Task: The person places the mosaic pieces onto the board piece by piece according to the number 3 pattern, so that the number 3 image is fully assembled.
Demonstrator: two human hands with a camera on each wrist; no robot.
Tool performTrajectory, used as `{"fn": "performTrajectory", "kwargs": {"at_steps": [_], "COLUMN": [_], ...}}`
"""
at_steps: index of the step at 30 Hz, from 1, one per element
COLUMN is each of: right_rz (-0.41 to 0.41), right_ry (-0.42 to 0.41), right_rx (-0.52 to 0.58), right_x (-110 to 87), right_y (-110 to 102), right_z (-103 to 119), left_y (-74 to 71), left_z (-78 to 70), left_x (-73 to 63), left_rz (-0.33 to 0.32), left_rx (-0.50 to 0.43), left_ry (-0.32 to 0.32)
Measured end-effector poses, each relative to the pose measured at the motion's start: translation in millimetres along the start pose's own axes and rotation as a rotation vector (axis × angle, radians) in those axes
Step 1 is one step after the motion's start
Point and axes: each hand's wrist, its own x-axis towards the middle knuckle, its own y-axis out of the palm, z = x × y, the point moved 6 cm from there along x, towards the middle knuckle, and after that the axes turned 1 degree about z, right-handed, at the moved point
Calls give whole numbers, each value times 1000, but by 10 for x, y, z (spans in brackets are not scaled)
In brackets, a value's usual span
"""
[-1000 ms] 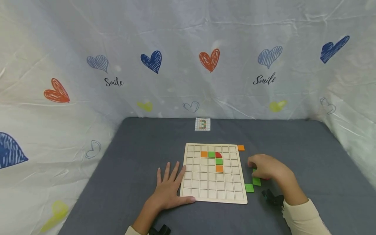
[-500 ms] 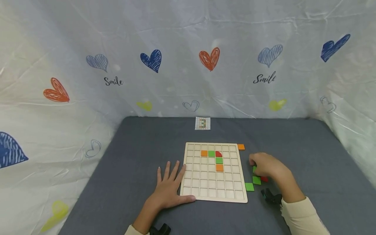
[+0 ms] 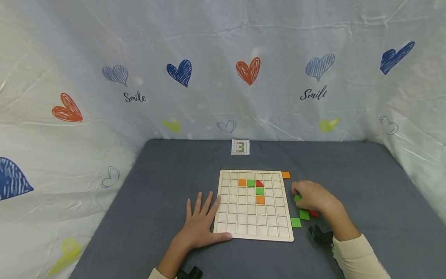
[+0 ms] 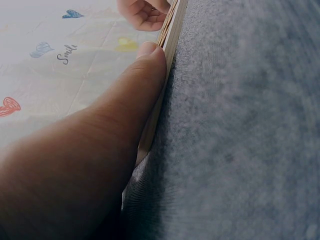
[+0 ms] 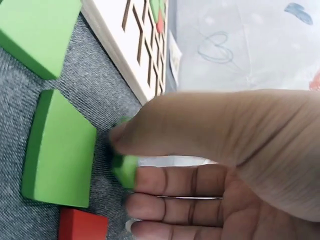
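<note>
A wooden grid board lies on the table with orange, green and red tiles in several of its squares. My left hand rests with fingers spread at the board's left side. Its thumb touches the near edge of the board. To the right of the board, my right hand pinches a green tile low over the cloth. In the right wrist view that green tile shows between thumb and fingers, partly hidden.
Near the right hand lie two green tiles and a red tile. An orange tile touches the board's upper right corner. A small pattern card lies at the table's back edge. A heart-printed curtain hangs behind.
My right hand has shifted slightly left toward the board, and the green tile at its fingers has moved left too. The red tile beneath it shows more. My left hand stays still.
</note>
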Motion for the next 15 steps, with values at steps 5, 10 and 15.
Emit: {"fn": "performTrajectory", "kwargs": {"at_steps": [5,10,15], "right_rz": [-44,-69,-80], "right_ry": [-9,-72,-119], "right_rx": [8,56,88], "right_x": [15,41,61], "right_y": [-9,-22,-12], "right_z": [30,125,212], "left_y": [-4,-2,3], "left_z": [-3,2,5], "left_x": [-1,1,0], "left_rz": [3,2,-4], "left_rx": [3,10,14], "left_ry": [0,-6,-4]}}
